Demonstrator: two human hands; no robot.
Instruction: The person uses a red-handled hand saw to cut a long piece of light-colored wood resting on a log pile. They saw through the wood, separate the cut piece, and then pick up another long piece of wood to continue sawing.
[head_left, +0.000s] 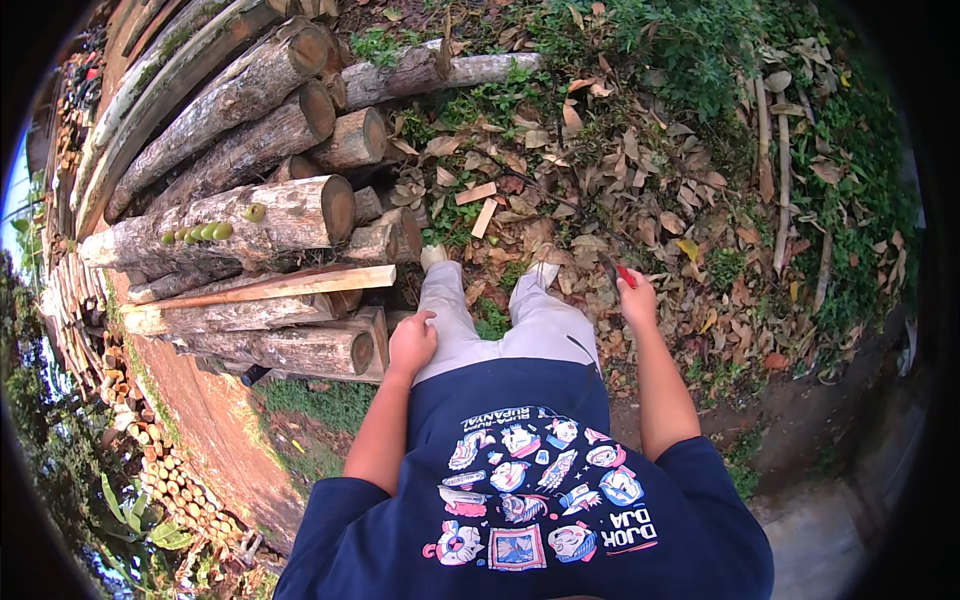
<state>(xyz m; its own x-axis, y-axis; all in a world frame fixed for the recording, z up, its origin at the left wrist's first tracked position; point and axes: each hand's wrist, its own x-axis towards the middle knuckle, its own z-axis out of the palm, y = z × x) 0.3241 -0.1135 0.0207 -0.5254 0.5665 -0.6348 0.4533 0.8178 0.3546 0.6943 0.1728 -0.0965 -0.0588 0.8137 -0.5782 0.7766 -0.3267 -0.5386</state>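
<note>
while person stands by log pile, right hand grip clenched on red-handled tool over leaf litter; left hand loosely curled, holding nothing, beside thigh.

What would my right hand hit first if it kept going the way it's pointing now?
Probably the dry leaf litter on the ground just ahead. The right hand grips a red-handled tool aimed forward and down; depth is hard to judge.

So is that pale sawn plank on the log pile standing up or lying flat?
Lying flat. The pale sawn wooden plank rests lengthwise across the stacked grey logs, near the left hand.
</note>
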